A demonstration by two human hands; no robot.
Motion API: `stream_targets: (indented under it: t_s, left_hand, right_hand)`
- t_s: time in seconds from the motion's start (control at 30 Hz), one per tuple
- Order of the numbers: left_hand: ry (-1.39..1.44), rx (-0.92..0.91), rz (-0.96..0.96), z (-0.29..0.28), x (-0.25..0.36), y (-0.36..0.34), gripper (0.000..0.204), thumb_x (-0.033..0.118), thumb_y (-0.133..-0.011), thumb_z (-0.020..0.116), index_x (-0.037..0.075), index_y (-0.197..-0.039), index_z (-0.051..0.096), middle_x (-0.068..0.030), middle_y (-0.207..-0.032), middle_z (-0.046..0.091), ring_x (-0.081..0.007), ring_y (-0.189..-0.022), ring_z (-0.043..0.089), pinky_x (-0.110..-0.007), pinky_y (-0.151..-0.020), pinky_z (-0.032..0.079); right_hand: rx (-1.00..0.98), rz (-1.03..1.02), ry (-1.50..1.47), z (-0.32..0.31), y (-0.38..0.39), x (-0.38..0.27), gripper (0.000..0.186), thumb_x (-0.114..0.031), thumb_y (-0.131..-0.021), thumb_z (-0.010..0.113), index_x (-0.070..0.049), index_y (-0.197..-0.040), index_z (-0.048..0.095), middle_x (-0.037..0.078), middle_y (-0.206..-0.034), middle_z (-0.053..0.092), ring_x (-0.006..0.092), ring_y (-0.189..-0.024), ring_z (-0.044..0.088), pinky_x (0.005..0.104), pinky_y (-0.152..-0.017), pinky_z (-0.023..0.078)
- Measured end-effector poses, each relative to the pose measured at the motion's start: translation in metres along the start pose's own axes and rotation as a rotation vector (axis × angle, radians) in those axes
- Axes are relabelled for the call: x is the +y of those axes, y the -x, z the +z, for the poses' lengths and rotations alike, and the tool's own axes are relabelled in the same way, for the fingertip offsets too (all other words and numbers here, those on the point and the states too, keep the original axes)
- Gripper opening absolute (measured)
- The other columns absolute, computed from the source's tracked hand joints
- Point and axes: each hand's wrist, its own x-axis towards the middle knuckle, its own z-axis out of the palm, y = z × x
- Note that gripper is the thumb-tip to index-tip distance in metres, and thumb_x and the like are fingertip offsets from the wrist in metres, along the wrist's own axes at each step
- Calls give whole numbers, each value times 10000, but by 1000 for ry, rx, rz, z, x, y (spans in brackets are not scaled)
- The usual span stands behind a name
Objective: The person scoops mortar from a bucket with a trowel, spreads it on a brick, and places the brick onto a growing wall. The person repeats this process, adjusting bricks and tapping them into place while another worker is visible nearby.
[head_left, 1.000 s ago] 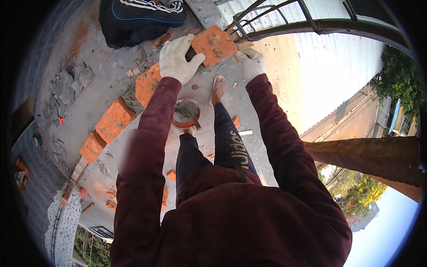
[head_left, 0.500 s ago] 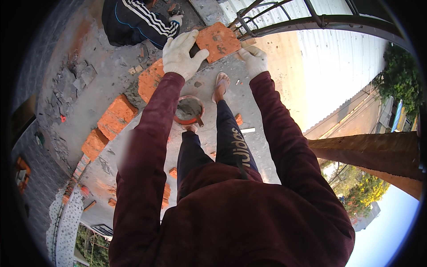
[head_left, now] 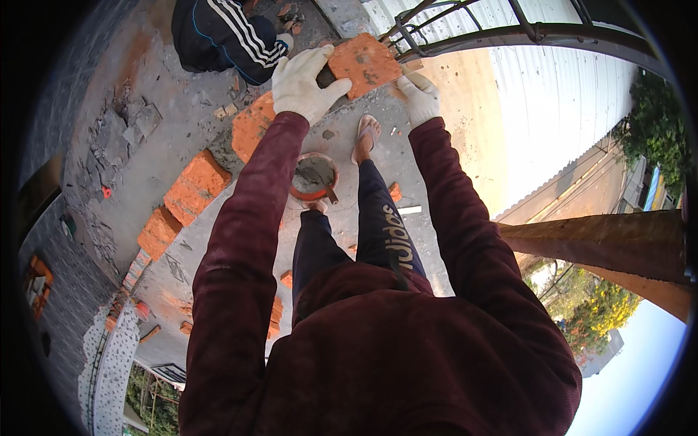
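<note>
My left hand (head_left: 304,83), in a cream work glove, straddles the left end of an orange brick (head_left: 365,65) at the top of the wall row. Its thumb presses the near side and its fingers the far side. Close to that brick's right corner, my right hand (head_left: 419,100), gloved alike, has thumb and fingers pinched together. Whatever lies in the pinch is too small to make out. A small piece of wood (head_left: 411,67) sticks out beside the brick's right end. Partly behind my left wrist is another brick (head_left: 252,127) of the row.
More bricks (head_left: 198,187) run down to the left with mortar between them. A mortar bucket (head_left: 314,195) with a tool in it stands by my feet. A crouching co-worker (head_left: 225,36) is beyond the wall. Metal bars (head_left: 465,43) arch at upper right; a wooden beam (head_left: 596,243) is at right.
The whole view has shifted slightly. My hands stay at the two ends of the same brick, and the co-worker's hand has moved a little.
</note>
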Motion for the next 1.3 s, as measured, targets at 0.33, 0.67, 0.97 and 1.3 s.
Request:
stream_targets:
  t_s: [0.33, 0.67, 0.97, 1.3]
  left_hand:
    - [21, -33, -23, 5, -3, 0, 782, 572, -844, 715, 176, -1494, 535, -63, -1495, 562, -254, -1416, 467, -492, -1243, 233]
    - [530, 280, -297, -57, -13, 48, 574, 318, -930, 740, 50, -1418, 599, -142, -1431, 591, -306, -1323, 553, -408, -1128, 423]
    - [454, -785, -425, -30, -29, 359, 600, 498, -901, 671, 112, -1359, 643, -180, -1351, 631, -357, -1301, 561, -446, -1100, 433]
    - [272, -819, -761, 47, -4, 528, 885, 600, -753, 796, 160, -1479, 546, -196, -1599, 369, -505, -1491, 251, -637, -1210, 229]
  right_hand:
    - [-4, -13, 91, -5, 0, 0, 274, -111, -1001, 651, 16, -1239, 696, 84, -1067, 742, 177, -936, 717, 322, -835, 597]
    - [175, 99, 339, -59, 66, 4, 331, -135, -966, 652, 3, -1262, 702, 74, -1021, 741, 114, -805, 668, 285, -717, 556]
    - [-448, 293, 926, -42, 164, 137, 324, -228, -913, 668, -82, -1190, 749, 117, -1017, 764, 253, -829, 730, 355, -770, 575]
    - [-584, 553, 1278, 37, 211, 469, 731, -382, -895, 700, -58, -1498, 443, 262, -1320, 641, 421, -1230, 618, 468, -1018, 488]
